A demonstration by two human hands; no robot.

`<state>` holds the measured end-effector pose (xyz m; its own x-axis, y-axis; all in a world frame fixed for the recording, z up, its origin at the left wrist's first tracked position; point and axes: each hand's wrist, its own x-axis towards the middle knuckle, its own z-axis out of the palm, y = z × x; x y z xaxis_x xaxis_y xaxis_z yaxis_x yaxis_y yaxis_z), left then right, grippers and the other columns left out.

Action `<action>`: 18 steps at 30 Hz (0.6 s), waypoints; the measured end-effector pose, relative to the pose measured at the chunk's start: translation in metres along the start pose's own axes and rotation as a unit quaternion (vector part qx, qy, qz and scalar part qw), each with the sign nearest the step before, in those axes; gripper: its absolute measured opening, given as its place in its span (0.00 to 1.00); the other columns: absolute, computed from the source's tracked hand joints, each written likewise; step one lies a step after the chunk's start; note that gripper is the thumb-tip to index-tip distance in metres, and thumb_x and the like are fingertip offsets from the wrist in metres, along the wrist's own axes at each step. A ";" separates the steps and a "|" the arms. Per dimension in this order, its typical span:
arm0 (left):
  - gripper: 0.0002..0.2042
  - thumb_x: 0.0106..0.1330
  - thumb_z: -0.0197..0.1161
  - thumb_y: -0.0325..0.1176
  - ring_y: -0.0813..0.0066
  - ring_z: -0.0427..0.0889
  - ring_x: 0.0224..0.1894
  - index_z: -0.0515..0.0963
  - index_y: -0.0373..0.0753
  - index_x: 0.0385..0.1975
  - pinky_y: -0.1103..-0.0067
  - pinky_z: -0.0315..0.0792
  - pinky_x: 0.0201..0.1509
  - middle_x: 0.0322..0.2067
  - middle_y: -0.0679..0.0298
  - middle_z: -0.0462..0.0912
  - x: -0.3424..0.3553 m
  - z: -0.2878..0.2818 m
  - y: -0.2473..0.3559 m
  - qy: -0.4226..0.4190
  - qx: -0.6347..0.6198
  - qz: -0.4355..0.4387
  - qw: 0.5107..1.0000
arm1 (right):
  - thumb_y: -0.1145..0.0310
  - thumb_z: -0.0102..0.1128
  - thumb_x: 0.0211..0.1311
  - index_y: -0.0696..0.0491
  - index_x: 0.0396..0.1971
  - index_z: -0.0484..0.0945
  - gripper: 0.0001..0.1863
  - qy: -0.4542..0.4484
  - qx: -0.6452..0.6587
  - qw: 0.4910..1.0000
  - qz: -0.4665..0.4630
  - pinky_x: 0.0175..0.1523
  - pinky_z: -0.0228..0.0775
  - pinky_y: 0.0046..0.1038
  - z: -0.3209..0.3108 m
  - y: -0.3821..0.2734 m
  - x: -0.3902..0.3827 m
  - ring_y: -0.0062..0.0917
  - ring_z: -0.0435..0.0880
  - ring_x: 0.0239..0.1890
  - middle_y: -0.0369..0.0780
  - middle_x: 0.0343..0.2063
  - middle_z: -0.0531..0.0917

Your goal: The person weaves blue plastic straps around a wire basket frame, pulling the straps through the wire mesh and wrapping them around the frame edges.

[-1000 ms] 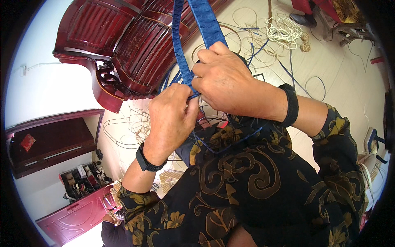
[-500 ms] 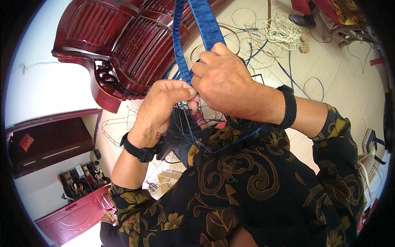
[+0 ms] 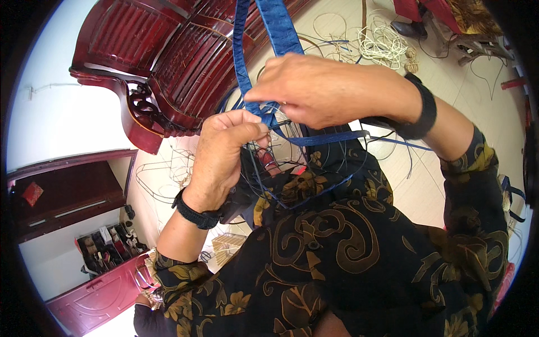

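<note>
My left hand (image 3: 222,149) pinches a blue fabric strip (image 3: 241,62) against the rim of a dark wire frame (image 3: 261,177), thumb and forefinger closed at the join. Just above, my right hand (image 3: 325,92) is bent over the same spot with curled fingers around the blue material; its palm hides part of the grip. A wider length of blue fabric (image 3: 279,28) rises behind that hand. Out to the right from the join runs a narrow blue strip (image 3: 331,137). The open wire frame rests over my lap, several thin wires crossing inside it.
A dark red wooden bench (image 3: 196,62) stands at the far left. Coils of pale cord (image 3: 384,48) and loose blue strips lie on the tiled floor. Another person's shoe (image 3: 409,29) shows at the far right. A box of small items (image 3: 109,247) sits lower left.
My right hand has turned and its wrist has shifted right and up. The narrow blue strip now stretches rightward from the join. My left hand has stayed nearly in place.
</note>
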<state>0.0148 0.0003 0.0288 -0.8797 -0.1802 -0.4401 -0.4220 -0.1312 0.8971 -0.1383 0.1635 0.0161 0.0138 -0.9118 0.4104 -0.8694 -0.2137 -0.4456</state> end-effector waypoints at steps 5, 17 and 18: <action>0.02 0.59 0.61 0.21 0.73 0.80 0.29 0.81 0.30 0.27 0.78 0.72 0.41 0.24 0.59 0.82 -0.007 0.007 -0.006 0.038 0.001 0.036 0.999 | 0.77 0.60 0.47 0.60 0.41 0.76 0.17 -0.160 0.125 0.978 0.039 0.42 0.74 0.42 -0.012 -0.003 0.027 0.48 0.83 0.39 0.52 0.32 0.84; 0.02 0.59 0.61 0.19 0.74 0.79 0.27 0.79 0.30 0.28 0.79 0.72 0.39 0.24 0.60 0.81 -0.007 0.003 -0.009 0.040 -0.016 0.047 0.998 | 0.74 0.63 0.49 0.51 0.30 0.78 0.07 0.222 -0.332 0.909 -0.117 0.44 0.67 0.28 0.005 0.028 0.018 0.27 0.77 0.34 0.36 0.26 0.78; 0.02 0.60 0.61 0.19 0.74 0.79 0.27 0.79 0.30 0.28 0.79 0.71 0.38 0.24 0.60 0.81 -0.006 0.002 -0.010 0.036 -0.022 0.044 0.998 | 0.74 0.62 0.51 0.52 0.31 0.79 0.06 0.264 -0.371 0.880 -0.133 0.40 0.69 0.27 -0.021 0.035 0.018 0.26 0.78 0.30 0.36 0.25 0.80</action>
<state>0.0239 0.0046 0.0225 -0.8941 -0.2627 -0.3627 -0.3324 -0.1535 0.9306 -0.1790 0.1472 0.0250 0.2040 -0.5324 0.8215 -0.9561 0.0718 0.2840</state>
